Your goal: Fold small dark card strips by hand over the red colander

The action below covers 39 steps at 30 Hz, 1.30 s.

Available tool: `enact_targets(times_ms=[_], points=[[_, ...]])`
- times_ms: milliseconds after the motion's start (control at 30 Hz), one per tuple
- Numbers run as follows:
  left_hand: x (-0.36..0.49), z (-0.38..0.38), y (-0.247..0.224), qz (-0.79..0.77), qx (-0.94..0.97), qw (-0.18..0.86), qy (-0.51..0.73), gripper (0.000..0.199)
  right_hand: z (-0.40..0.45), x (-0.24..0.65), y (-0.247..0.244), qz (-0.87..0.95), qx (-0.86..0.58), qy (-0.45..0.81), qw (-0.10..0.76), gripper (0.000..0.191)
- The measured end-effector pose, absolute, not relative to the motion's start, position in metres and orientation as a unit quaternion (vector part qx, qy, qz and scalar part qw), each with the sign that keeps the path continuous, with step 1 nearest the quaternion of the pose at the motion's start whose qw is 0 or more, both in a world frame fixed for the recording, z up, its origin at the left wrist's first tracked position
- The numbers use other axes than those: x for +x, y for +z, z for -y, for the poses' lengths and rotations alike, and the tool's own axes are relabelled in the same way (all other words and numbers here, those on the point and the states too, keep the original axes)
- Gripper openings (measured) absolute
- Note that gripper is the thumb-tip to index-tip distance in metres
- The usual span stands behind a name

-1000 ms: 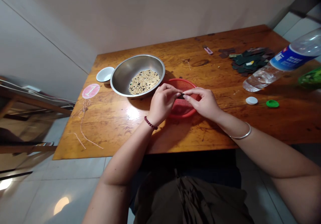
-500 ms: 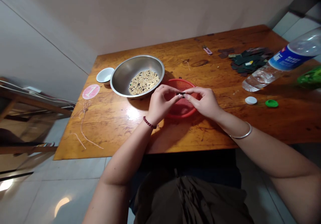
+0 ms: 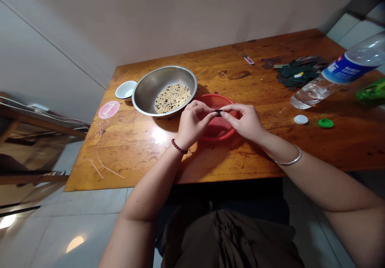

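Observation:
A small dark piece [image 3: 218,112] is pinched between the fingertips of both hands, above a red mesh basket [image 3: 217,134]. My left hand [image 3: 194,121] grips its left end with thumb and fingers, and my right hand [image 3: 245,120] grips its right end. Just beyond my left hand stands a steel bowl [image 3: 144,95] with pale and dark beans [image 3: 173,98] in it. What the piece is made of is too small to tell.
On the wooden table [image 3: 144,156] are a white bowl [image 3: 126,89], a pink disc [image 3: 108,109], loose string [image 3: 102,162], a pink cutter [image 3: 248,60] and a pile of dark strips [image 3: 296,73]. A water bottle [image 3: 339,73] stands right, near white [image 3: 301,119] and green caps [image 3: 325,123].
The dark piece has turned slightly between my fingertips, and more of its dark surface shows. Both hands have stayed in nearly the same place.

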<state>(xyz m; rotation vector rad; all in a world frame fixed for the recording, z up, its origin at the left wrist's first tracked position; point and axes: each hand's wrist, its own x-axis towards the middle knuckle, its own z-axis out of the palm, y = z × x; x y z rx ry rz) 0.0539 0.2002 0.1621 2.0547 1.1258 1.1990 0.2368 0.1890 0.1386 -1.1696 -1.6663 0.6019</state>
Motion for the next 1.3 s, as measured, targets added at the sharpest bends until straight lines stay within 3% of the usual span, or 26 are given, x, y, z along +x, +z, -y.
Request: enact_targets(times_ms=[1000, 1300], points=[[0.0546, -0.2022, 0.1592, -0.429, 0.755, 0.239, 0.435, 0.016, -0.1912, 0.2367, 0.1375, 0.656, -0.493, 0.261, 0.509, 0.014], [0.0560, -0.1942, 0.1644, -0.476, 0.793, 0.067, 0.374, 0.006, -0.1937, 0.2368, 0.1337, 0.656, -0.478, 0.268, 0.518, 0.015]])
